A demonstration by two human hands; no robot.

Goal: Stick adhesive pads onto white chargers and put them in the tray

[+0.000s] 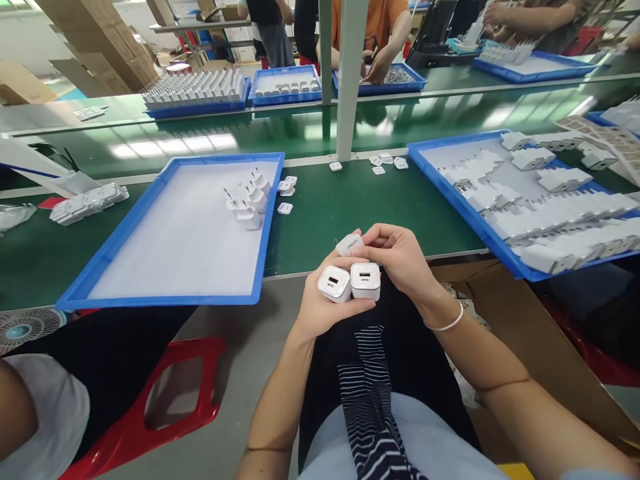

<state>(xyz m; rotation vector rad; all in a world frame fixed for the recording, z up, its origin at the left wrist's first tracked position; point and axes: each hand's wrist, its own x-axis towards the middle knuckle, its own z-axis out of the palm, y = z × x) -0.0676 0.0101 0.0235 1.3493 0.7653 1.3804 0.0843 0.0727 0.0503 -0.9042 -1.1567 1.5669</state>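
- chargers in left hand (320, 307), two of them (350, 283): white plastic, smooth, slight sheen on the port faces
- third charger (350, 244) at the right hand (400, 260) fingers (373, 235): same white plastic, satin finish
- counter (350, 207): green mat, smooth, semi-gloss, throws back the ceiling lights
- near tray (165, 300) left of the hands: blue plastic rim, matt white liner
- tray (450, 193) right of the hands: same blue plastic, filled with white plastic plugs
- post (350, 80) behind the counter: pale painted metal, smooth
- stool (150, 427) lower left of the hands: glossy red plastic
- boxes (100, 47) far left, behind the near tray: brown cardboard, matt
- wrist band (447, 325): white, smooth
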